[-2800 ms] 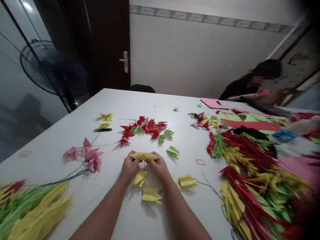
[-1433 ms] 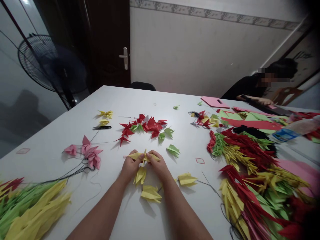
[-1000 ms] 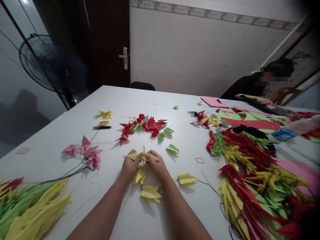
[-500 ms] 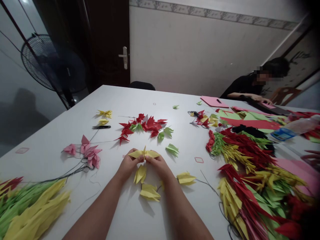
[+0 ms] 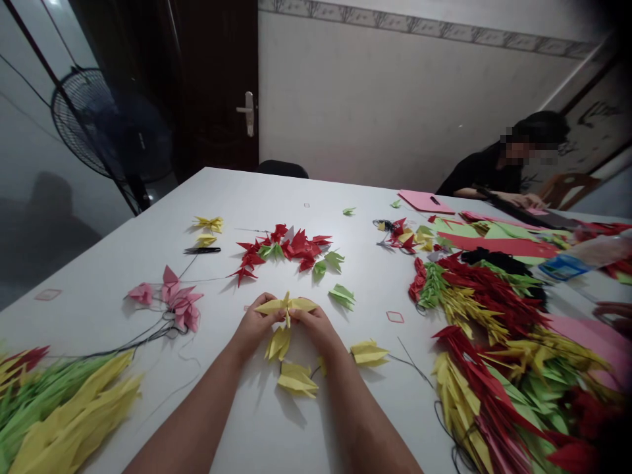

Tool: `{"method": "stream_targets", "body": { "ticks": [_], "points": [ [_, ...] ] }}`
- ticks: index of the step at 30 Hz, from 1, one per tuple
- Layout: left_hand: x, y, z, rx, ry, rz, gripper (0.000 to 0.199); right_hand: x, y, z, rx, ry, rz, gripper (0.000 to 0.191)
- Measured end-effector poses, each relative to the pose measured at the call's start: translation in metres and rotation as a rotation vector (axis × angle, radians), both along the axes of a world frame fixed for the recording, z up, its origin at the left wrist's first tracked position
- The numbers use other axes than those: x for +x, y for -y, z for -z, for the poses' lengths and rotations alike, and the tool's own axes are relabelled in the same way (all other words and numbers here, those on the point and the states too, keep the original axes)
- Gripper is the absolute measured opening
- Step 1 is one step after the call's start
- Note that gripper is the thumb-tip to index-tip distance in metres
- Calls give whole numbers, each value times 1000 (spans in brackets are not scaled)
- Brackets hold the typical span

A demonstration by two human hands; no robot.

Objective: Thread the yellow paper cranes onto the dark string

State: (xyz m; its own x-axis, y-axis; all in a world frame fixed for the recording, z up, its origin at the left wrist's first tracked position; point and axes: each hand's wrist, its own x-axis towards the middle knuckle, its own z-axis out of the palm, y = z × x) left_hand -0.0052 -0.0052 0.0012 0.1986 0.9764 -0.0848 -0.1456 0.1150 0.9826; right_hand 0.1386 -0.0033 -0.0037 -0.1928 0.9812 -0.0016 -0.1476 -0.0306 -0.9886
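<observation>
Between my hands is a yellow paper crane [image 5: 287, 304] with its wings spread to both sides. My left hand [image 5: 260, 318] pinches it at the left wing's base, and my right hand [image 5: 312, 320] pinches the opposite side. Just below hang or lie folded yellow paper cranes [image 5: 297, 380] joined by a dark thread. Another folded yellow crane [image 5: 369, 353] rests right of my right wrist, with thread running on to the right. Beyond my right hand lies a folded green paper crane [image 5: 342, 297]. Red paper cranes [image 5: 301, 247] are bunched farther up the table.
Pink cranes [image 5: 182, 306] with dark thread and black thread snips [image 5: 202, 250] lie at left. Colourful crane bundles [image 5: 494, 296] crowd the right, with a plastic bottle [image 5: 567, 264]. Another bundle [image 5: 79, 411] lies near left. A person [image 5: 486, 164] sits at far right; another hand [image 5: 612, 313] shows at the right edge.
Both hands keep their pinch on the yellow crane, whose front point now tilts down a little between the fingers. The whole view has shifted slightly.
</observation>
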Motion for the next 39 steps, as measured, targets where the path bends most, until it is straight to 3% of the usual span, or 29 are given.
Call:
{"method": "stream_targets", "body": {
  "ticks": [8,12,24,29,31,34,37,39],
  "points": [
    [0,1,-4,62,-102,-19,31,-3,-1,3,51,169,37,35],
    [2,-1,-1,64,-67,-48,34,-4,-1,7,54,171,13,37],
    [1,1,3,201,-244,-148,33,-9,-3,7,46,164,74,40],
    [-4,-5,9,210,-389,-325,32,-3,-3,-2,2,169,36,37],
    [-7,-7,10,217,-452,-392,31,2,-2,-8,-7,256,23,32],
    [-9,-7,12,225,-483,-439,29,9,4,-20,62,569,-27,22],
    [-9,-8,14,192,-469,-457,30,8,13,-34,168,830,-220,21],
    [-9,-9,16,159,-442,-470,30,2,20,-42,204,955,-334,31]
  ]
}}
